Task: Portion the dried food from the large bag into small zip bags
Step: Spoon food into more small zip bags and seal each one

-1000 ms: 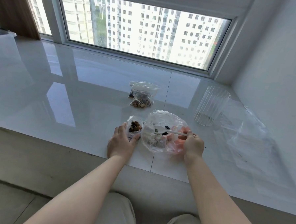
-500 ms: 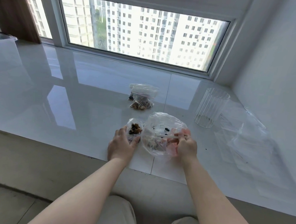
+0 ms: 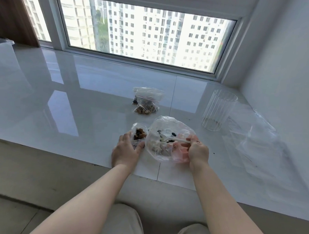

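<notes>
- the large bag (image 3: 169, 128) is a clear crumpled plastic one sitting on the white glossy ledge (image 3: 79, 95) near its front edge, mouth open toward the camera, with a mix of dried food (image 3: 159, 146) at the bottom, pale bits plus a few dark pieces
- right hand (image 3: 197, 151) is curled around the handle of a white plastic spoon (image 3: 175, 140), and the spoon's bowl end is poking inside the large bag; the same hand looks like it's bunching the bag's right edge too, something pinkish shows through the plastic there
- just left of the big bag, touching it, is a small zip bag (image 3: 138, 132) standing open with brown and dark pieces inside
- left hand (image 3: 126, 151) has fingers and thumb wrapped around the lower part of that small bag, holding it upright
- further back on the ledge there's a little pile of filled zip bags (image 3: 147, 103) with red seal strips, lying flat, well apart from the hands
- off to the right stands a clear ribbed cup (image 3: 217, 111), upright, with a bit of residue at the bottom
- right beside the cup, a flat sheet-like clear plastic bag (image 3: 256, 138) is spread on the ledge by the wall
- big window (image 3: 145, 34) behind it all, white apartment blocks outside
</notes>
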